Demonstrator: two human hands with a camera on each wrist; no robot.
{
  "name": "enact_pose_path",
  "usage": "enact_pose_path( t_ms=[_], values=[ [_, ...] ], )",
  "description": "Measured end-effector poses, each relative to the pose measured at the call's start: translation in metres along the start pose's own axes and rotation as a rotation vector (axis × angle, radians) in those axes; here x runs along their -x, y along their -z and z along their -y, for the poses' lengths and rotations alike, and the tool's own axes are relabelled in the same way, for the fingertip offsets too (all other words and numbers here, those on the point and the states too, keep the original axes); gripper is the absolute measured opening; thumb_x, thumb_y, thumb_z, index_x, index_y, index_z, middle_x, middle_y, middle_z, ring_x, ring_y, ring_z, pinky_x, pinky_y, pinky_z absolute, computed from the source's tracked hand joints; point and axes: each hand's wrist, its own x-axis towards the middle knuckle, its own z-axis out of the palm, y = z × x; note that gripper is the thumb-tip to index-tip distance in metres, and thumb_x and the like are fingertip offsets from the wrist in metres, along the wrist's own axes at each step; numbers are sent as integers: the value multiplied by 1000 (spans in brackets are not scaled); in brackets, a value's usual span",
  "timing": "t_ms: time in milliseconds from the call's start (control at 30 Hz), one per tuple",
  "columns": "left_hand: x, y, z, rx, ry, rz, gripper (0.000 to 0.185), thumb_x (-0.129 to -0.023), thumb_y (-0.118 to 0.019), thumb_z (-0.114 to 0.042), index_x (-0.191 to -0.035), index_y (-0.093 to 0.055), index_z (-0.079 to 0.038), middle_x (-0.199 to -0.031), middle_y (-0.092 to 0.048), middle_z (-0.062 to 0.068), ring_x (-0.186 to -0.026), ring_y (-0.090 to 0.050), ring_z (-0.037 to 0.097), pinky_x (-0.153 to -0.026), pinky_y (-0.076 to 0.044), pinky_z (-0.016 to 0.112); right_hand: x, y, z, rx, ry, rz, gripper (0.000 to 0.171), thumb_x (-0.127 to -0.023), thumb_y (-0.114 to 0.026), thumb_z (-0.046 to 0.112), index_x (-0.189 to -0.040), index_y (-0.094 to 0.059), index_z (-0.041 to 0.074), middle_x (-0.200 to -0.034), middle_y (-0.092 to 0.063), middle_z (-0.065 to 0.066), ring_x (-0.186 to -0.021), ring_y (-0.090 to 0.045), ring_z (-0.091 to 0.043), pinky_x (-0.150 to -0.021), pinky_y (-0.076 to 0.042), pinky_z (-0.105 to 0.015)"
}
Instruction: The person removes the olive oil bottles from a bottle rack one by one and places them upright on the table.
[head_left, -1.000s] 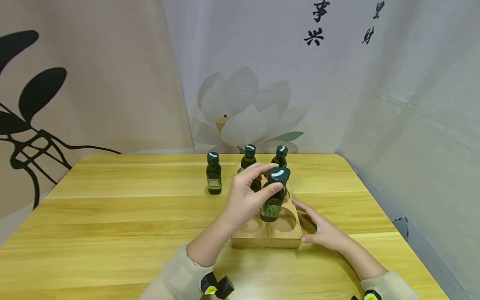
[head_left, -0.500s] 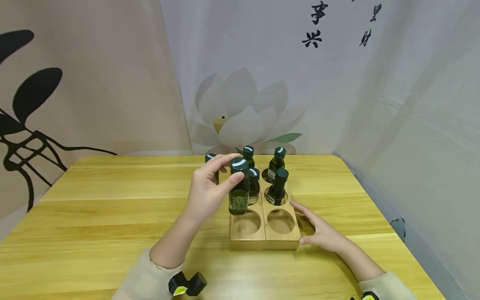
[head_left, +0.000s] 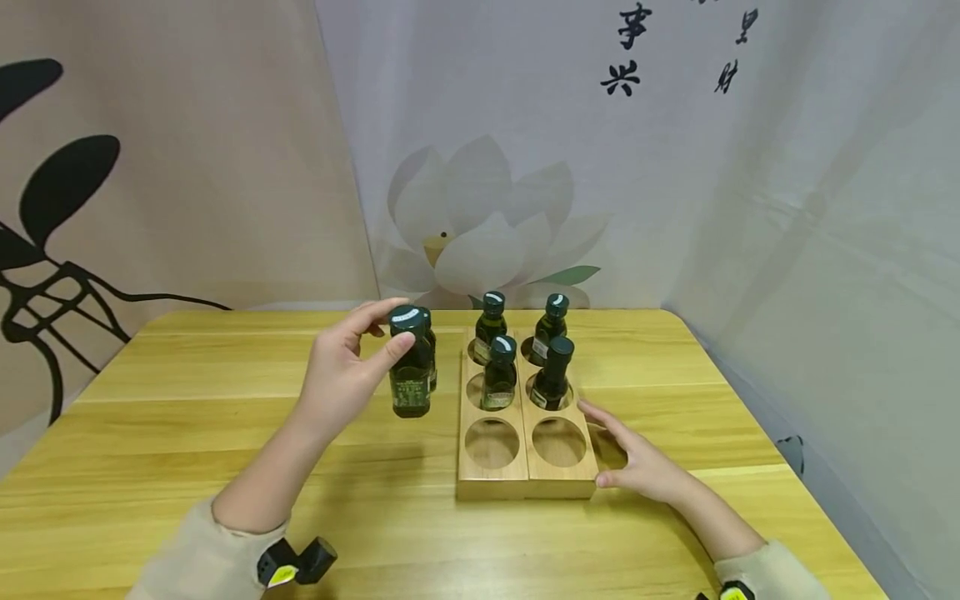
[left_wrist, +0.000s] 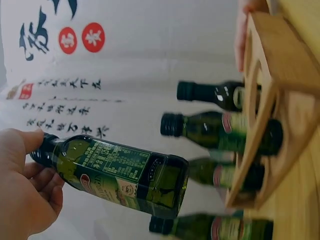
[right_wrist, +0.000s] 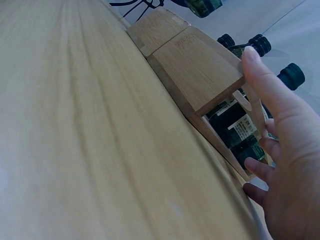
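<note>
My left hand [head_left: 337, 375] pinches a small dark green oil bottle [head_left: 410, 392] by its cap, thumb on the near side. It hangs upright above the table, left of the wooden bottle rack [head_left: 491, 490]. In the left wrist view, the held bottle [left_wrist: 117, 172] shows its printed label. Several like bottles stand in the rack's middle and far holes, one of them a bottle [head_left: 498, 379] in the left middle hole; the two nearest holes hold nothing. My right hand [head_left: 645, 467] rests against the rack's right side, fingers spread, thumb at the front corner.
Another green bottle [head_left: 432, 354] stands on the table behind the held one, mostly hidden by it. The wooden table [head_left: 225, 400] ends at a printed cloth backdrop [head_left: 480, 150] at the back.
My left hand has carried the bottle leftward from above the rack's near right hole to beyond its left side. The right hand stays against the rack.
</note>
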Motion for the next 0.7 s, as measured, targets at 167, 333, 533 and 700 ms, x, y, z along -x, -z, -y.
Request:
enact_pose_path(
  t_ms=[167,333,533,700],
  values=[
    [-2,16,7,-88,3,1,33,-86,-70,0,-119,-65,1,-102,-64,9,-88,-51,15,-64,-40,22,-1,0,0,-4,-6,2,96,-80,-63,64,-154,-21,18,-152,-27,-17,-128,-34,-48,-97,-26,-69],
    [-7,29,13,-144,23,-15,32,-88,-68,-2,-120,-65,-1,-104,-66,9,-85,-53,12,-53,-36,21,-2,1,0,-8,-6,7,96,-81,-64,63,-154,-21,19,-153,-27,-15,-128,-35,-48,-97,-26,-70],
    [-16,40,17,-113,83,-31,33,-91,-66,-5,-123,-63,1,-100,-63,10,-83,-55,11,-62,-43,16,-2,1,0,-19,-5,10,95,-81,-64,62,-154,-21,18,-153,-27,-15,-129,-33,-49,-98,-25,-69],
    [-24,47,24,-143,91,-34,34,-93,-64,-8,-125,-61,0,-98,-63,8,-82,-55,11,-58,-40,17,-1,0,0,-20,-4,12,96,-81,-65,61,-154,-21,17,-154,-25,-14,-130,-33,-48,-98,-25,-69]
  ],
)
